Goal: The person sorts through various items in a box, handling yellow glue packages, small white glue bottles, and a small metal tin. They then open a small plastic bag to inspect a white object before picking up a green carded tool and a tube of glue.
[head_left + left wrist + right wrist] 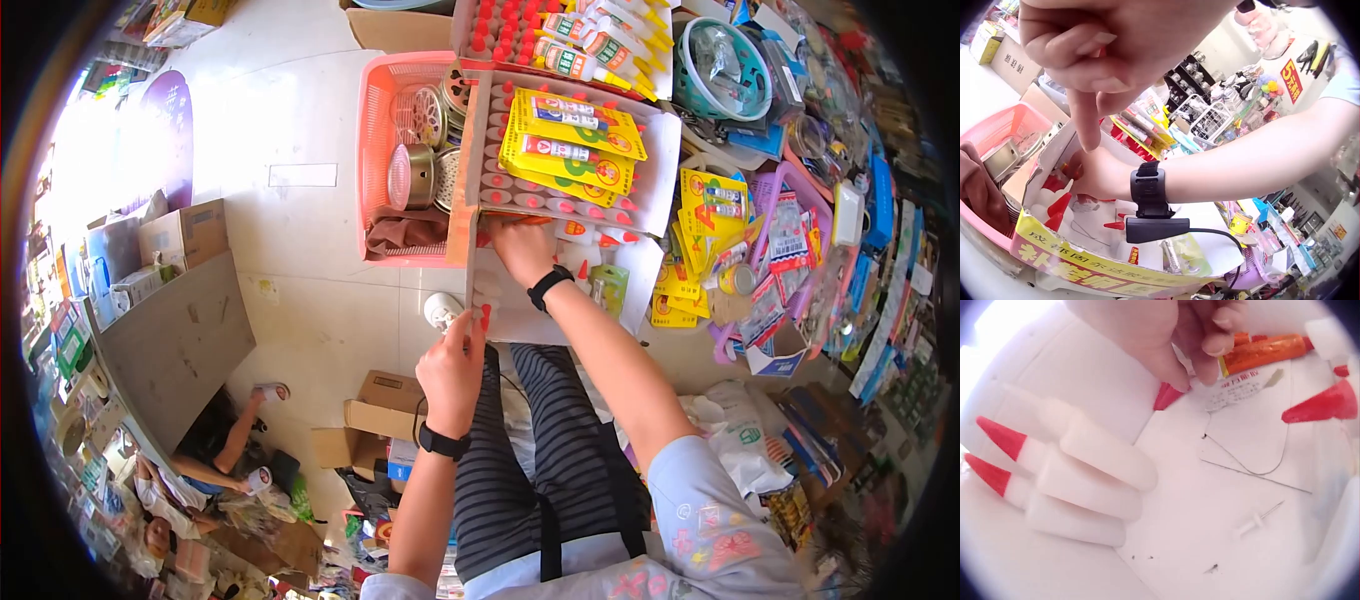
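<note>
In the head view my right hand (524,250) reaches into the nearest white box (520,315). Its curled fingers are right at a red cone cap (1169,398) in the right wrist view; whether they pinch it I cannot tell. Close by lie an orange tube (1266,355) and a printed white label (1241,390). Three white glue bottles (1088,494) lean along the box wall, two red-capped, one with a bare nozzle. Over the box's near left corner, my left hand (1104,53) keeps its index finger extended, a small red piece held in the other, curled fingers.
Bent wire (1254,472) and a white pin-like piece (1249,525) lie on the box floor. Farther off stands a box of yellow glue packs (570,150). A pink basket (365,160) with metal tins is at left, a teal basket (690,75) at right. Another person (180,505) sits lower left.
</note>
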A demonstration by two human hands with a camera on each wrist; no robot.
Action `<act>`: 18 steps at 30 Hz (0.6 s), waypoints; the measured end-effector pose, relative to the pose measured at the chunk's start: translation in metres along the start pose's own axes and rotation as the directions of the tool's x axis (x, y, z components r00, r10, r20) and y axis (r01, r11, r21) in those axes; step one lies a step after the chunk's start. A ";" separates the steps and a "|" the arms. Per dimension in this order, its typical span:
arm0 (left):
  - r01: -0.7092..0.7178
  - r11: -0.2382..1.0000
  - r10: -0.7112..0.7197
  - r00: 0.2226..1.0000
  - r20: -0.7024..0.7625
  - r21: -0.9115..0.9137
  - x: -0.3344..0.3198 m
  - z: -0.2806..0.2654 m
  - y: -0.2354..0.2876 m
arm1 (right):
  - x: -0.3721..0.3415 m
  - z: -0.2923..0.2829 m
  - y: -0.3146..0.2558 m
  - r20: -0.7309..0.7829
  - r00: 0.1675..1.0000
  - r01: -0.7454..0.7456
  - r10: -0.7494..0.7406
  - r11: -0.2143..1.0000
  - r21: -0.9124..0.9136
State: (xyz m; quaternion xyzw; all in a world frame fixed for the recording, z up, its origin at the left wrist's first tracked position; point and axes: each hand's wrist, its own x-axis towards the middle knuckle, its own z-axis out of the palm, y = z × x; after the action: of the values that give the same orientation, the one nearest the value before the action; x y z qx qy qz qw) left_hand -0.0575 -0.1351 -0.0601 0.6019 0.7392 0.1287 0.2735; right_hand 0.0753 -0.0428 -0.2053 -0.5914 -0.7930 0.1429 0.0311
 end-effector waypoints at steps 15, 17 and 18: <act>0.081 0.850 -0.027 0.994 0.111 -0.521 0.009 0.000 0.003 | -0.051 -0.089 0.024 0.329 0.932 -0.359 0.150 0.488 0.796; 0.120 0.812 -0.055 0.990 0.130 -0.571 0.012 0.005 0.008 | -0.058 -0.100 0.023 0.460 0.876 -0.480 0.145 0.368 0.797; 0.140 0.792 -0.069 0.988 0.140 -0.594 0.014 0.008 0.011 | -0.062 -0.102 0.022 0.471 0.875 -0.482 0.116 0.310 0.820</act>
State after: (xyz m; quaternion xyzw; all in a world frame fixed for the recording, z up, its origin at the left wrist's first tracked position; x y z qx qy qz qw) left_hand -0.0463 -0.1202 -0.0641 0.4484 0.6756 0.3076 0.4979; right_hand 0.1363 -0.0762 -0.1056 -0.5774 -0.4423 0.6576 0.1963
